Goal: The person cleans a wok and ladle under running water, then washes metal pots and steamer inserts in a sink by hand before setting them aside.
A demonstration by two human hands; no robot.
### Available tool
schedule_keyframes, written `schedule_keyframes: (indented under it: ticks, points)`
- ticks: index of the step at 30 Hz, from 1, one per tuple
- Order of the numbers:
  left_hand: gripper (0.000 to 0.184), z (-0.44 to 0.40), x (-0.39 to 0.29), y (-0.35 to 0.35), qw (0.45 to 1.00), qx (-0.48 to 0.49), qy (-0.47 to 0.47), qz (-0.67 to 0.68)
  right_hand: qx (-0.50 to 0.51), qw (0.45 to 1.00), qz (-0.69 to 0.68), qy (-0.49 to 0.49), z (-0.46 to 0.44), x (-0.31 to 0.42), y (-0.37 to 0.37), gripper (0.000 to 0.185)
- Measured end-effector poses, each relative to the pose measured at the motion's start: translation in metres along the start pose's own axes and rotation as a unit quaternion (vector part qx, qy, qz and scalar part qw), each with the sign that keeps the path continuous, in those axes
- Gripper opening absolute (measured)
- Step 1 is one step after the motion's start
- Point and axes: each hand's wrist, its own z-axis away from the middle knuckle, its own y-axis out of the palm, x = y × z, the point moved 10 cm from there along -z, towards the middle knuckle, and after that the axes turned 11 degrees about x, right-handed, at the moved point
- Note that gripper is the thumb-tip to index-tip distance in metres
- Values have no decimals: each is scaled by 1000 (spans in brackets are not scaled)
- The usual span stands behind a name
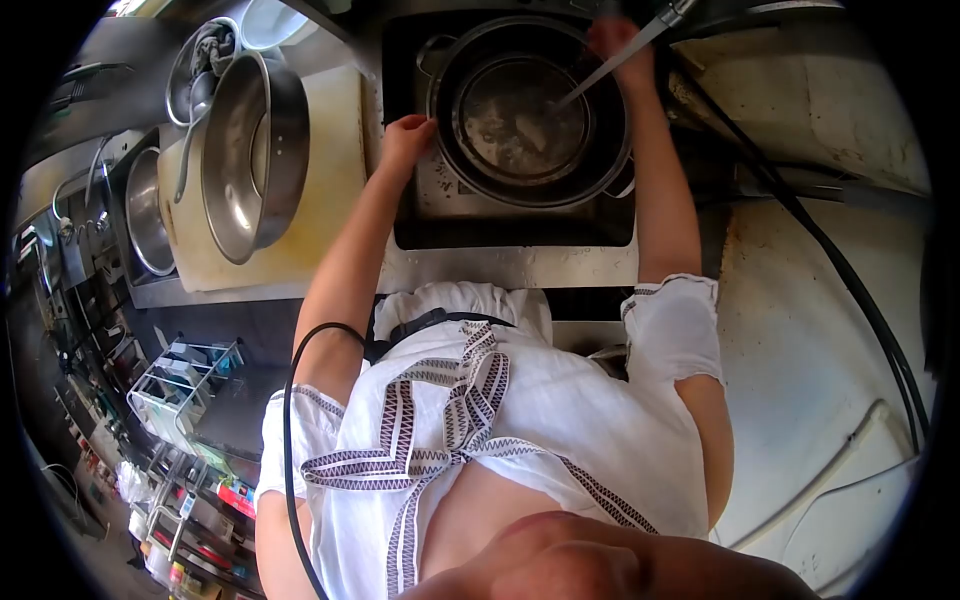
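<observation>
A large metal pot (530,185) with two loop handles sits in the sink (520,228). A stream of water (610,70) falls from the spray head (675,12) at the upper right into the pot, and water lies in its bottom. My left hand (410,140) is at the pot's left edge, its fingers closed on the rim. On the far right side, my right hand (617,45) is beside the rim and behind the stream. Its fingers are dark and smeared, so their hold cannot be made out.
Left of the sink, a steel bowl (285,150) stands tilted on a yellowed cutting board (335,120). Behind it is a smaller bowl with a ladle (200,95) and a grey cloth (213,45). A black hose (800,205) runs along the right. A wire rack (165,400) stands lower left.
</observation>
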Motion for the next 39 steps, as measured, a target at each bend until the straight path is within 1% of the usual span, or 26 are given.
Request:
schedule_keyframes:
  ticks: [1, 2, 4, 5, 7, 11, 12, 13, 14, 16, 17, 19, 20, 21, 22, 24, 28, 29, 30, 31, 32, 33, 34, 36, 37, 39]
  points:
    - [28, 1, 0, 0, 1000, -4, -3, -5, -22, 997, 74, -29, -4, 31, -9, 25]
    - [29, 1, -1, 0, 1000, -8, -6, -11, -25, 997, 74, -29, -11, 41, -10, 25]
    - [29, 0, 2, 1, 999, -6, -14, -28, -54, 967, 247, -34, -29, 57, -10, 27]
    - [30, 0, 6, 0, 999, -4, -25, -43, -54, 967, 245, -36, -35, 51, -7, 27]
    - [30, 3, 9, -2, 998, 0, -33, -59, -27, 937, 348, 3, -48, 20, 6, 28]
    - [32, 7, 24, 4, 992, 44, -56, -102, 16, 916, 401, -20, -62, 4, 13, 36]
    - [32, 9, 28, 6, 992, 44, -57, -101, 71, 957, 274, 69, -64, -9, 11, 41]
    - [33, 10, 34, 10, 990, 52, -73, -111, 122, 970, 139, 156, -60, -21, 17, 45]
    - [33, 10, 40, 15, 987, 60, -88, -121, 121, 970, 141, 156, -60, -20, 16, 45]
    - [34, 12, 42, 24, 987, 69, -77, -126, 124, 933, 324, 93, -67, -6, 17, 46]
    - [35, 13, 43, 29, 986, 76, -69, -132, 124, 933, 325, 93, -66, -8, 17, 46]
    - [34, 17, 42, 33, 985, 72, -76, -137, 117, 956, 230, 138, -60, -8, 16, 43]
    - [33, 19, 41, 33, 984, 66, -83, -142, 119, 957, 229, 134, -57, -1, 13, 43]
    - [33, 23, 36, 31, 985, 59, -82, -141, 85, 982, 41, 166, -49, 0, 3, 41]
    - [32, 28, 33, 34, 986, 82, -89, -115, 50, 969, -148, 194, -44, -6, -4, 39]
    - [31, 34, 32, 34, 986, 102, -99, -85, 11, 885, -421, 201, -64, -89, -29, 28]
    - [27, 37, 36, 29, 988, 96, -110, -53, 67, 886, -439, 133, -37, -55, -25, 26]
    - [26, 38, 38, 29, 987, 101, -115, -39, 29, 950, -292, 103, -33, -44, -31, 28]
    - [26, 39, 38, 30, 987, 102, -116, -36, -9, 988, -136, 69, -26, -29, -41, 31]
    - [25, 40, 39, 31, 984, 116, -125, -42, -9, 989, -133, 69, -16, -26, -41, 31]
    - [24, 40, 40, 33, 981, 128, -135, -47, -30, 989, 144, 33, -3, -9, -45, 30]
    - [24, 41, 41, 33, 981, 130, -134, -46, -49, 911, 409, -4, 12, 9, -38, 29]
    - [23, 40, 41, 36, 980, 145, -131, -30, -50, 910, 411, -4, 27, 11, -34, 29]
    - [23, 37, 46, 40, 978, 165, -127, -14, 79, 851, 496, 152, 51, -21, -16, 33]
    - [22, 34, 48, 40, 978, 168, -118, -22, 77, 850, 498, 156, 55, -20, -15, 33]
    - [21, 30, 50, 41, 978, 175, -106, -32, 129, 846, 467, 225, 65, -34, -9, 43]
